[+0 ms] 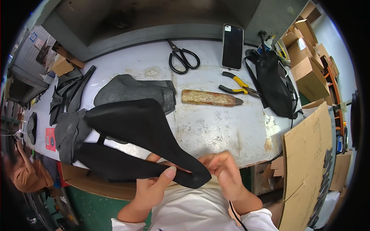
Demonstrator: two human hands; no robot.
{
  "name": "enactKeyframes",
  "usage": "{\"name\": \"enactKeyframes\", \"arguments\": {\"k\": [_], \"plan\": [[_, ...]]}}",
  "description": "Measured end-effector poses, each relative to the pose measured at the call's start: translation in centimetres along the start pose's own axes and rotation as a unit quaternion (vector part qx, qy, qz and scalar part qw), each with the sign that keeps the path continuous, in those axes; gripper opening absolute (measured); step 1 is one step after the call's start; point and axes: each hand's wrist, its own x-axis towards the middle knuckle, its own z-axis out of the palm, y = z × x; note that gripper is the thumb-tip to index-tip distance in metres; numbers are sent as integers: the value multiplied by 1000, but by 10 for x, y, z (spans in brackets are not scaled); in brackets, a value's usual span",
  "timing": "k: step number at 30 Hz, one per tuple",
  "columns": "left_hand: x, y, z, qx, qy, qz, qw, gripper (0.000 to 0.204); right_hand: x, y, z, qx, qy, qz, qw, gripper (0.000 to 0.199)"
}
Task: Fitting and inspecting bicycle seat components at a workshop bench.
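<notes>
A large black V-shaped piece of smooth, flexible sheet material (150, 131), like a shoe upper, stretches from the left of the bench to its front edge. Near its narrow bend, my left hand (154, 188) grips the lower strip, thumb on top and fingers underneath. My right hand (226, 175) has curled fingers closed at the bend's right edge; its fingertips are partly hidden. The wide ends rest over a bundle of dark grey pieces (69, 134). A stack of dark grey cut pieces (133, 90) lies behind.
Scissors (181, 57), a knife with a wrapped handle (210, 98), yellow-black pliers (241, 85) and a phone (232, 48) lie on the white bench (208, 131). A black pouch (274, 82) sits right. Cardboard (308, 154) stands at the right edge. Another person (32, 173) is far left.
</notes>
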Motion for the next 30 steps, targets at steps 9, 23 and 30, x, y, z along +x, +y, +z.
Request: {"name": "enactKeyframes", "arguments": {"k": [9,23,30], "plan": [[-21,-1,5,223,-7,10,975,15,7,3,10,-307,52,-48,949,28],[-33,-27,14,-148,52,6,988,61,-6,-3,20,56,102,-69,991,51],[1,-36,-11,-113,-49,-108,987,30,18,-18,19,211,179,-39,960,42]]}}
